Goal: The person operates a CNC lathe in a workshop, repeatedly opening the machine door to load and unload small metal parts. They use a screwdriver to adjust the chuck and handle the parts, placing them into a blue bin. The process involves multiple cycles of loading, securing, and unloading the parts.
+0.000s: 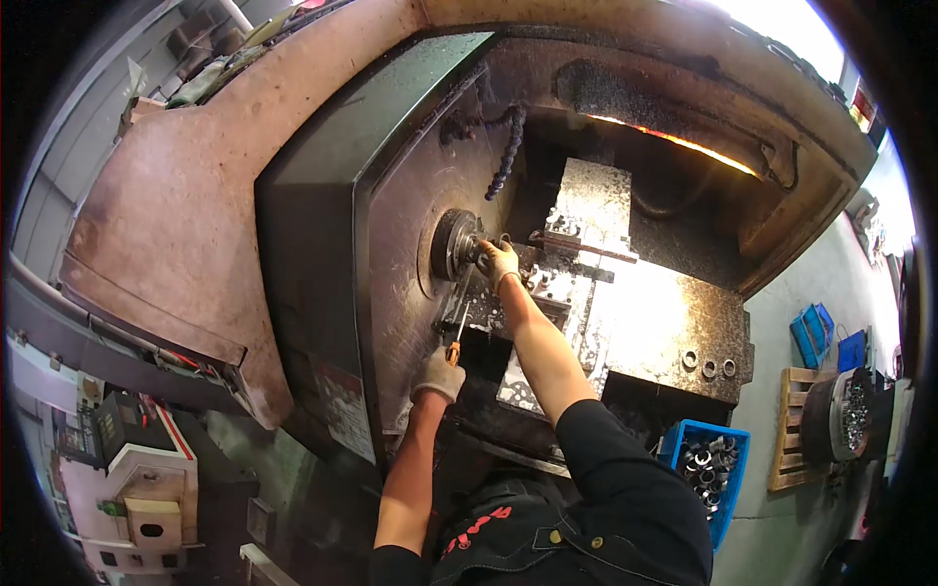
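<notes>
Orange-handled tool point(453, 354) in left hand point(439, 377); chuck point(450, 244) at right hand point(500, 262).

A machine shop for metalworking: a lathe point(313, 244) with a round chuck point(452, 246) and a segmented coolant hose point(505, 166) dominates. Steel rings point(710, 375) sit on its right, a blue crate point(741, 469) of metal parts stands near right, and another industrial machine point(147, 469) stands left.
</notes>
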`<state>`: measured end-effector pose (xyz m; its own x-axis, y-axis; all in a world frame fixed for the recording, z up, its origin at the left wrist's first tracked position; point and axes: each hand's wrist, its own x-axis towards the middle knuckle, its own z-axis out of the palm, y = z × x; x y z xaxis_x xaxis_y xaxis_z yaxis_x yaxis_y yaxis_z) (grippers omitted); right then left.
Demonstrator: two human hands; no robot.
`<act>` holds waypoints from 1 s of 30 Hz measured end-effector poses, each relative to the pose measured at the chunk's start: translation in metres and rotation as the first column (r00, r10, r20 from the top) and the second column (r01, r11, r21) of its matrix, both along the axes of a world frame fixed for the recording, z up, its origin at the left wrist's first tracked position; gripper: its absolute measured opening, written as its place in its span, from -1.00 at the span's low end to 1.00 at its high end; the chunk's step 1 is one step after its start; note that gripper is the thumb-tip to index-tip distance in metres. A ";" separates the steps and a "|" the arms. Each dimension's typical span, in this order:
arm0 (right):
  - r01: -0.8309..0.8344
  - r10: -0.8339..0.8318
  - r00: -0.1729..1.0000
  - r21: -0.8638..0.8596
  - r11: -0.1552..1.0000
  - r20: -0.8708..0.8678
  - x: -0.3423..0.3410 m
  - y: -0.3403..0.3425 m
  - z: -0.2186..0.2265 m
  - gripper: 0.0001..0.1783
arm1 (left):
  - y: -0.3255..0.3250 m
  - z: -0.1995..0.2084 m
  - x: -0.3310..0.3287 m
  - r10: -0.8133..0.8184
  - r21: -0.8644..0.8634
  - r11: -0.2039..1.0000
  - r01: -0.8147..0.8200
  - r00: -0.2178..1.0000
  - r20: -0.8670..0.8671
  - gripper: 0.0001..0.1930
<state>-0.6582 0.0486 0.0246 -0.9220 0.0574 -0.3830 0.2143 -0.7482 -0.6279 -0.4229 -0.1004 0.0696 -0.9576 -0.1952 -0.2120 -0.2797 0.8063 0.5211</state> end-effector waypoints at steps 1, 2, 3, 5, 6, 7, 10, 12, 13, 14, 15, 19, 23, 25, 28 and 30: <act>0.009 -0.009 1.000 -0.012 1.000 0.007 0.001 -0.001 -0.003 -0.54 | 0.001 0.006 0.000 0.008 -0.005 1.000 -0.008 1.000 0.004 -0.76; -0.003 0.003 1.000 -0.003 1.000 0.007 -0.001 0.002 -0.007 -0.55 | 0.005 0.016 -0.002 0.010 -0.009 1.000 -0.010 1.000 0.005 -0.76; 0.003 -0.003 1.000 0.010 1.000 0.011 -0.006 0.015 -0.016 -0.57 | 0.021 0.045 -0.003 0.010 -0.048 0.999 -0.008 0.999 0.046 -0.74; -0.012 0.013 1.000 -0.019 1.000 0.027 -0.003 0.008 -0.017 -0.59 | 0.026 0.070 0.002 0.047 -0.090 0.995 -0.043 0.998 0.037 -0.73; -0.011 0.013 0.999 -0.053 0.999 0.044 0.000 0.000 -0.015 -0.61 | 0.023 0.072 0.005 0.071 -0.114 0.991 -0.067 0.997 0.035 -0.73; -0.008 0.014 0.998 -0.088 0.996 0.062 0.004 -0.007 -0.014 -0.62 | 0.019 0.069 0.007 0.069 -0.120 0.991 -0.062 0.996 0.050 -0.72; -0.002 0.014 0.998 -0.191 0.982 0.062 0.007 -0.020 -0.017 -0.71 | 0.006 0.054 0.010 0.048 -0.127 0.991 -0.041 0.997 0.053 -0.72; 0.058 -0.014 0.975 0.194 0.979 -0.220 -0.006 0.006 -0.040 -0.79 | 0.019 0.041 0.004 -0.029 -0.109 0.994 0.029 1.000 0.002 -0.71; 0.050 -0.004 0.970 0.183 0.982 -0.244 -0.008 0.011 -0.046 -0.82 | 0.022 0.041 0.005 -0.043 -0.104 0.994 0.043 0.999 -0.002 -0.71; 0.027 0.019 0.964 0.171 0.985 -0.265 -0.006 0.007 -0.045 -0.84 | 0.022 0.044 0.008 -0.043 -0.100 0.994 0.042 0.999 -0.003 -0.71; -0.034 0.026 0.982 -0.041 0.999 -0.186 -0.007 0.006 -0.043 -0.86 | 0.022 0.047 0.010 -0.046 -0.097 0.994 0.045 0.999 -0.005 -0.71; 0.002 0.027 0.995 -0.297 0.955 0.095 0.020 -0.031 -0.015 -0.88 | 0.007 0.047 0.025 0.017 -0.106 0.994 -0.012 0.999 0.039 -0.70; -0.084 0.087 0.996 -0.122 0.989 0.018 0.009 -0.008 -0.019 -0.83 | 0.018 0.048 0.022 -0.038 -0.071 0.997 0.039 0.999 0.020 -0.69; -0.091 0.090 0.995 -0.018 0.996 -0.050 0.015 -0.004 -0.025 -0.79 | 0.020 0.049 0.017 -0.031 -0.058 0.998 0.031 1.000 -0.005 -0.70; -0.163 0.174 0.984 0.183 0.970 -0.046 0.027 -0.013 -0.019 -0.77 | 0.013 0.050 0.011 0.034 -0.078 0.996 -0.036 0.999 -0.023 -0.71; -0.166 0.180 0.983 0.246 0.955 -0.034 0.027 -0.004 -0.019 -0.76 | 0.024 0.072 0.003 0.039 -0.127 0.991 -0.035 0.999 0.024 -0.71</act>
